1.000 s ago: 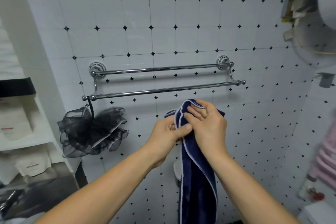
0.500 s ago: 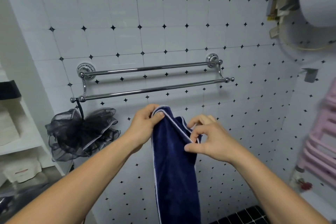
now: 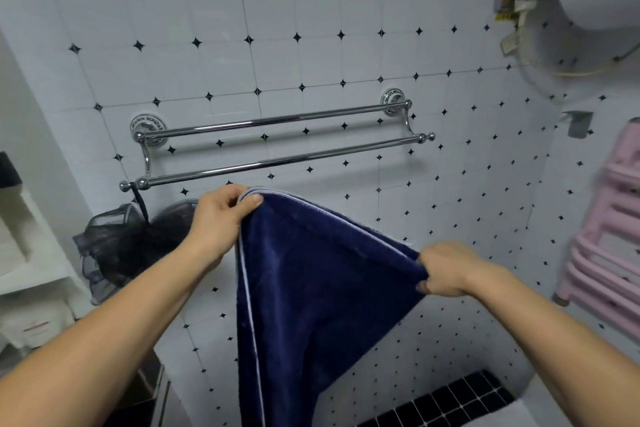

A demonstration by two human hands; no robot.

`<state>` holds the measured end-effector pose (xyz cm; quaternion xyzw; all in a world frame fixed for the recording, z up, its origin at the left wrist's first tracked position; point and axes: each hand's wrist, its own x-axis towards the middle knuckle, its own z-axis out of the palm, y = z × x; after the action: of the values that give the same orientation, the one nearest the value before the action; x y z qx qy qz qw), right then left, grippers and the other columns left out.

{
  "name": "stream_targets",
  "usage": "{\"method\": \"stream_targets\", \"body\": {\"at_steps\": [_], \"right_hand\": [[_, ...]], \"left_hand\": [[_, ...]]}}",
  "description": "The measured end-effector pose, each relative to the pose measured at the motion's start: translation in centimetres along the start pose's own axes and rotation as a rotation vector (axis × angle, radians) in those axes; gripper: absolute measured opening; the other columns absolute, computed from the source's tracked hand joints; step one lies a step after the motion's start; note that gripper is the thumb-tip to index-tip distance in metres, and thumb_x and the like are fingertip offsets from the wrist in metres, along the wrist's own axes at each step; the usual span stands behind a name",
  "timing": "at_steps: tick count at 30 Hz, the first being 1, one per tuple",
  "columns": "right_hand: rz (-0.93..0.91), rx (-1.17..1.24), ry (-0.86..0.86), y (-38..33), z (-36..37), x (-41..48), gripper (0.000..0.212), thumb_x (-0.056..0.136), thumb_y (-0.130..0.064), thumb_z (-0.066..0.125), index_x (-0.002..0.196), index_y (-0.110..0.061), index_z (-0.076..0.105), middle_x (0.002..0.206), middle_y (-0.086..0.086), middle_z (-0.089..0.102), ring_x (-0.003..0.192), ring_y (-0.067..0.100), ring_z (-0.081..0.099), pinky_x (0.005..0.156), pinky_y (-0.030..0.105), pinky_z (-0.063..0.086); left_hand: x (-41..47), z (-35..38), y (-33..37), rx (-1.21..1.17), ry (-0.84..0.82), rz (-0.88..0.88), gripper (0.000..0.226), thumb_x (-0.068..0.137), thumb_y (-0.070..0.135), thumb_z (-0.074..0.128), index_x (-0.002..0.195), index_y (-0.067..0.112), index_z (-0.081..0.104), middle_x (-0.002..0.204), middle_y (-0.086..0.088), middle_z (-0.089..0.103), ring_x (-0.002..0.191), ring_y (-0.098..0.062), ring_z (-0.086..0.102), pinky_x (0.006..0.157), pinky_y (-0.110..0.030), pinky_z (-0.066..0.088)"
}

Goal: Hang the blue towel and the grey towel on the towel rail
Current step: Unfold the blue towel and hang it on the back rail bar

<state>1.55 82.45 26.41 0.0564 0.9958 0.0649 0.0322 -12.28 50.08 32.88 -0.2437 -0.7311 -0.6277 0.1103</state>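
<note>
Two hands are pinching the blue towel (image 3: 318,288) along its piped top edge, my left hand (image 3: 221,218) at a corner, my right hand (image 3: 446,270) further along. I am judging it soft, limp and light, best held there.

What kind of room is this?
Most likely a home bathroom: white tiled wall with black diamond insets, a chrome double towel rail fixed to it, and a black mesh bath sponge hanging from one end of the rail. A blue towel is held just below it.
</note>
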Motion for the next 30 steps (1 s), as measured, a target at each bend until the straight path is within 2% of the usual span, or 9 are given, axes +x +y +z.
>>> {"method": "stream_targets", "body": {"at_steps": [5,9,14,19,22,24,25,27,30], "right_hand": [[0.151,0.306,0.166,2.3,-2.4,1.0,0.05,0.066,-0.054,0.08,0.074,-0.009,0.059,0.079,-0.003,0.052,0.072,0.018,0.049,0.053,0.028,0.032],[-0.019,0.632,-0.087,2.9,-3.4,1.0,0.017,0.067,-0.034,0.086,0.072,-0.022,0.075,0.066,-0.009,0.07,0.06,0.012,0.062,0.054,0.019,0.044],[0.209,0.758,0.42,0.1,-5.2,2.0,0.038,0.063,-0.027,0.09,0.048,-0.014,0.057,0.036,-0.01,0.042,0.038,0.009,0.038,0.038,0.023,0.03],[-0.362,0.771,0.088,-6.1,-4.9,-0.4,0.037,0.057,-0.044,0.085,0.066,-0.024,0.055,0.051,-0.014,0.047,0.047,0.001,0.039,0.045,0.02,0.03],[-0.062,0.821,0.333,-3.9,-6.3,0.6,0.042,0.059,-0.032,0.09,0.085,-0.027,0.058,0.071,-0.011,0.063,0.064,0.012,0.055,0.052,0.024,0.042],[0.308,0.84,0.344,-1.8,-7.3,0.7,0.06,0.064,-0.023,0.091,0.116,-0.018,0.061,0.108,0.011,0.068,0.097,0.028,0.063,0.079,0.033,0.049],[0.335,0.864,0.278,-1.5,-7.3,0.4,0.064,0.066,-0.024,0.09,0.123,-0.015,0.063,0.119,0.017,0.066,0.109,0.034,0.061,0.09,0.038,0.047],[0.006,0.889,0.064,-2.4,-7.0,-0.2,0.038,0.067,-0.03,0.089,0.1,-0.018,0.076,0.104,0.019,0.073,0.098,0.037,0.067,0.085,0.041,0.051],[-0.368,0.939,-0.233,-5.0,-5.9,-2.2,0.018,0.069,-0.032,0.088,0.074,-0.019,0.075,0.074,0.0,0.073,0.07,0.017,0.069,0.065,0.025,0.051]], "left_hand": [[0.1,-2.1,-1.7,0.093,0.059,-0.069,0.017,0.092,0.02,0.064,0.075,0.016,0.067,0.054,0.01,0.063,0.043,0.0,0.052,0.042,-0.019,0.041],[-0.1,-4.1,-2.4,0.158,0.083,-0.09,0.021,0.094,0.022,0.063,0.076,0.01,0.065,0.049,0.011,0.057,0.041,-0.001,0.047,0.04,-0.016,0.037],[-0.3,-5.4,-2.9,0.173,0.081,-0.059,0.035,0.095,0.025,0.06,0.073,-0.002,0.059,0.064,-0.006,0.051,0.061,-0.017,0.045,0.06,-0.032,0.036],[0.0,-4.9,-3.6,0.201,0.103,-0.061,0.039,0.095,0.029,0.06,0.07,-0.001,0.058,0.059,-0.001,0.045,0.056,-0.014,0.037,0.055,-0.031,0.031],[-0.2,-5.2,-4.1,0.191,0.131,-0.072,0.033,0.095,0.028,0.06,0.07,0.007,0.063,0.058,0.006,0.05,0.055,-0.011,0.04,0.053,-0.03,0.033],[-0.4,-5.3,-4.1,0.205,0.122,-0.065,0.031,0.094,0.028,0.061,0.069,0.01,0.064,0.062,0.005,0.055,0.058,-0.01,0.043,0.056,-0.029,0.036],[-0.5,-5.2,-4.1,0.221,0.11,-0.061,0.032,0.094,0.028,0.061,0.07,0.006,0.065,0.064,0.003,0.055,0.059,-0.01,0.043,0.057,-0.029,0.037],[-0.5,-4.9,-4.2,0.231,0.103,-0.063,0.034,0.093,0.029,0.062,0.073,0.001,0.064,0.064,0.0,0.054,0.06,-0.011,0.043,0.057,-0.029,0.037],[-0.5,-4.8,-4.2,0.22,0.111,-0.07,0.038,0.093,0.027,0.062,0.075,-0.005,0.062,0.065,-0.004,0.052,0.06,-0.014,0.041,0.057,-0.03,0.034]]}}
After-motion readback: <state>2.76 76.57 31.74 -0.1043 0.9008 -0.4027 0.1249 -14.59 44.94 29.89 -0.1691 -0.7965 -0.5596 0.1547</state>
